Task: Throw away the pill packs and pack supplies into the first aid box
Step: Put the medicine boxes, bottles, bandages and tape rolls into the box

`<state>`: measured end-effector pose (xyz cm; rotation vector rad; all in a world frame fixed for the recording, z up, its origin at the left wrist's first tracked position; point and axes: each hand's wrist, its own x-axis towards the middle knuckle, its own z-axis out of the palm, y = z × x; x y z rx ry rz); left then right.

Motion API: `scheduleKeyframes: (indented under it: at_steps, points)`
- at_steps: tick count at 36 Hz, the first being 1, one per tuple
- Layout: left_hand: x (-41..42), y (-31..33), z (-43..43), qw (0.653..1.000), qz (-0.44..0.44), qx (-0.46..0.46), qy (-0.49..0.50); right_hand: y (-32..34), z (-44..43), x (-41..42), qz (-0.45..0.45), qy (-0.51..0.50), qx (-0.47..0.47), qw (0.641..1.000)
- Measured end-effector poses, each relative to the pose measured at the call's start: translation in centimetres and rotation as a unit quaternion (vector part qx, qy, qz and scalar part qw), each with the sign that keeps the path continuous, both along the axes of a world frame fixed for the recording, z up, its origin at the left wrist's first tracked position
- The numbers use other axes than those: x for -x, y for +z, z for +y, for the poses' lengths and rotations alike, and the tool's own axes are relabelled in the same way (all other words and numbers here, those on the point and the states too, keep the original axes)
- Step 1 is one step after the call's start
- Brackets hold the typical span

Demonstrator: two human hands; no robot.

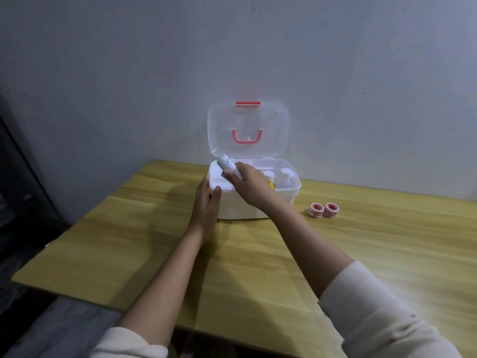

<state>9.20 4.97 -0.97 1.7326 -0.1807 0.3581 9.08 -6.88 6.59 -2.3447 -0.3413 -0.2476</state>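
Observation:
A white first aid box [284,200] stands at the back of the wooden table, its clear lid [247,130] with pink handle raised against the wall. My left hand [206,202] rests flat against the box's left front corner, thumb on the rim. My right hand [247,184] holds a white tube-shaped thermometer-like device [227,165] over the left side of the box, tilted up to the left. Inside the box I see white bottles [285,177] and something yellow [271,184]. Two red-and-white tape rolls [324,210] lie on the table right of the box.
The wooden table [129,241] has its left edge near a dark area of floor. A grey wall stands right behind the box. No pill packs or bin show in view.

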Motion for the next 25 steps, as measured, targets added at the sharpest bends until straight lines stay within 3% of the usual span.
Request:
scheduleKeyframes:
  at_steps: [4, 9, 14, 25]
  points:
    - [-0.2, -0.2, 0.2, 1.0, 0.012, 0.024, -0.01, -0.4, 0.1, -0.6, 0.015, -0.023, 0.008, 1.0]
    - [-0.1, -0.3, 0.1, 1.0, 0.005, 0.018, -0.004, -1.1, 0.5, -1.1, -0.015, -0.093, -0.071, 0.993]
    - [-0.3, -0.5, 0.1, 0.999, 0.012, 0.032, -0.004, -1.2, 1.0, -1.8, -0.032, -0.136, -0.093, 0.986]
    - [-0.4, -0.6, 0.0, 1.0, -0.003, 0.031, 0.001, -1.5, 0.6, -1.1, -0.056, -0.124, 0.027, 0.99]
